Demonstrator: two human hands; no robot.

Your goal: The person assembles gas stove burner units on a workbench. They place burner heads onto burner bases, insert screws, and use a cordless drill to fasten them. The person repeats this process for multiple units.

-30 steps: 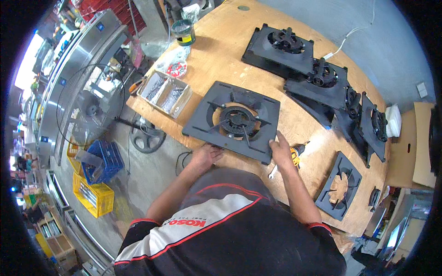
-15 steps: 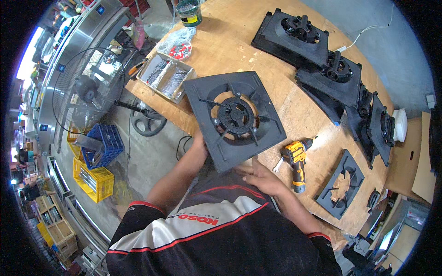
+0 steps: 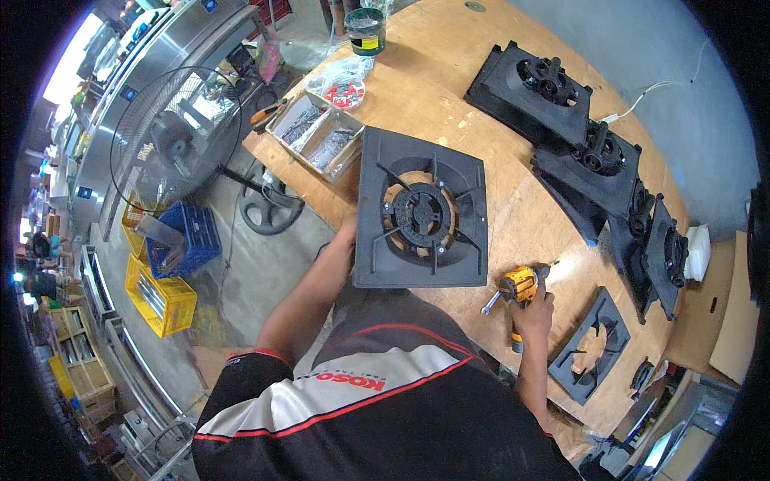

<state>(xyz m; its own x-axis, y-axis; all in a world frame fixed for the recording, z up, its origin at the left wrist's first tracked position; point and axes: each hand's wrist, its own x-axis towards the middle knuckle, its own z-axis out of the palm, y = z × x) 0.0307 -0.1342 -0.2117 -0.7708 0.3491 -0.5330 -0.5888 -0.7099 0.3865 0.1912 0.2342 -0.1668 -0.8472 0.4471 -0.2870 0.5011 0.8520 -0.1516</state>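
Observation:
A square black gas burner (image 3: 377,260), with a pan support and round burner head (image 3: 420,214), is held level in front of me at the table's near edge. My left hand (image 3: 347,233) grips it by the left side, most of the fingers hidden behind it. Over to the right, my right hand (image 3: 532,314) is closed around a yellow and black cordless drill (image 3: 517,282) on the wooden table. Beside the drill lies a small silver wrench (image 3: 490,304).
Right of the drill is a loose black burner frame (image 3: 561,372). Several finished-looking black burners (image 3: 513,100) line the table's far right. A divided box of screws (image 3: 327,165) and a green bucket (image 3: 365,36) stand at the left edge. A fan (image 3: 172,140) stands beyond.
My right hand has left the burner's near side and taken hold of the drill. The burner has turned to sit squarely before me, still in my left hand.

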